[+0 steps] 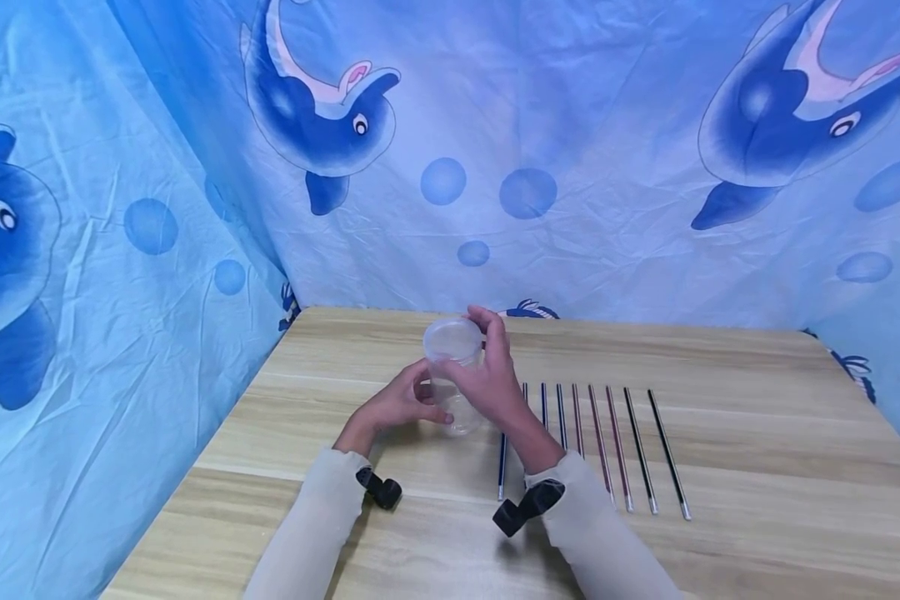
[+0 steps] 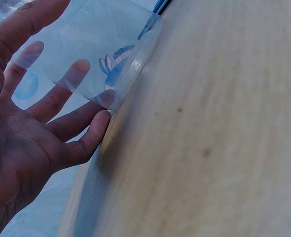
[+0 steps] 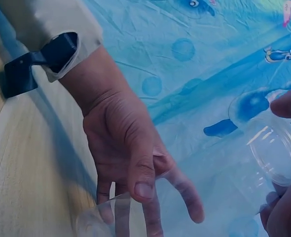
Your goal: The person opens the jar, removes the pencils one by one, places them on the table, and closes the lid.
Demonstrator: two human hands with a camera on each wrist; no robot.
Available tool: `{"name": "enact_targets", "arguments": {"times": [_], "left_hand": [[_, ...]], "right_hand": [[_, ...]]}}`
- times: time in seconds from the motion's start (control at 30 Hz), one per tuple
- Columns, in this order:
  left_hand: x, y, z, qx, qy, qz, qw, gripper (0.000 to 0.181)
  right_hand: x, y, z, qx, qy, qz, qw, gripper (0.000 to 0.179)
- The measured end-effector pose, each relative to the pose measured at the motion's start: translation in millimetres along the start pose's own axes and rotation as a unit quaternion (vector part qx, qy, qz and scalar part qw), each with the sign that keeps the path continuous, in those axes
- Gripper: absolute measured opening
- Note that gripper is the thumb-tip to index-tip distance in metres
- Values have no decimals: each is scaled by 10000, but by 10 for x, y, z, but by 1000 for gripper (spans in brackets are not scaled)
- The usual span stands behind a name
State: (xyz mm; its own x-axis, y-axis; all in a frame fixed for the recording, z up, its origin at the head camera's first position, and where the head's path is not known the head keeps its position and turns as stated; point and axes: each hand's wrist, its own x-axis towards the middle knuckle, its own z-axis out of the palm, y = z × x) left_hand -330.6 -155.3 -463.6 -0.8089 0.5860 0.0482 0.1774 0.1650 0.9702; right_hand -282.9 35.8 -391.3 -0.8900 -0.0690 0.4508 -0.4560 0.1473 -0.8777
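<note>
A clear plastic jar [image 1: 452, 340] with a whitish round top stands upright over the wooden table, its base at or just above the surface. Around its lower side, my left hand [image 1: 399, 402] holds it, thumb in front and fingers behind; the fingers show through the plastic in the left wrist view. My right hand [image 1: 487, 383] grips the upper part near the rim [image 3: 278, 150], with thumb and fingers on opposite sides. The right palm hides part of the jar in the head view. I cannot tell whether the top is a separate lid.
Right of the jar, several slim pencils [image 1: 621, 450] lie in a row on the wooden table [image 1: 780, 467], dark blue, reddish and black, with silvery near ends. My right forearm crosses above some of them. A blue dolphin-printed cloth [image 1: 615, 267] hangs behind and to the sides.
</note>
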Motion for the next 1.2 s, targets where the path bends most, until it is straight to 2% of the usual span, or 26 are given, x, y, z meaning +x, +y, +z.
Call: {"name": "enact_targets", "arguments": {"times": [0.13, 0.2, 0.27, 0.4, 0.5, 0.7, 0.83, 0.93, 1.03, 1.1, 1.2], "left_hand": [[-1, 17, 1, 87, 67, -47, 9999, 92], [-4, 19, 2, 79, 65, -72, 9999, 93], [-4, 10, 5, 46, 34, -72, 10000, 92], [-8, -25, 9, 4, -4, -85, 10000, 89], [-11, -35, 8, 18, 22, -130, 9999, 89], [-16, -16, 9, -11, 59, -102, 9999, 93], [-9, -8, 11, 73, 84, -115, 9999, 90], [-4, -3, 10, 142, 96, -111, 9998, 89], [-1, 0, 6, 122, 68, -84, 9999, 90], [-2, -4, 1, 84, 58, -85, 9999, 89], [-2, -6, -5, 75, 43, -30, 10000, 81]], "right_hand": [[-1, 10, 38, -665, 281, -140, 9973, 86], [-3, 12, 36, -723, 317, -122, 9968, 89], [-8, 19, 10, -438, 190, -118, 9988, 86], [-7, 36, -55, 469, -201, -136, 9986, 77], [-6, 47, -68, 542, -265, -142, 9981, 75], [-26, 42, -8, -230, 142, -186, 9995, 79], [-38, 45, 47, -950, 601, -336, 9931, 86], [-42, 44, 67, -1262, 674, -325, 9892, 92], [-34, 39, 46, -819, 250, -153, 9962, 86], [-15, 37, 13, -190, -167, -4, 9997, 79], [22, 44, -52, 834, -676, 124, 9941, 79]]}}
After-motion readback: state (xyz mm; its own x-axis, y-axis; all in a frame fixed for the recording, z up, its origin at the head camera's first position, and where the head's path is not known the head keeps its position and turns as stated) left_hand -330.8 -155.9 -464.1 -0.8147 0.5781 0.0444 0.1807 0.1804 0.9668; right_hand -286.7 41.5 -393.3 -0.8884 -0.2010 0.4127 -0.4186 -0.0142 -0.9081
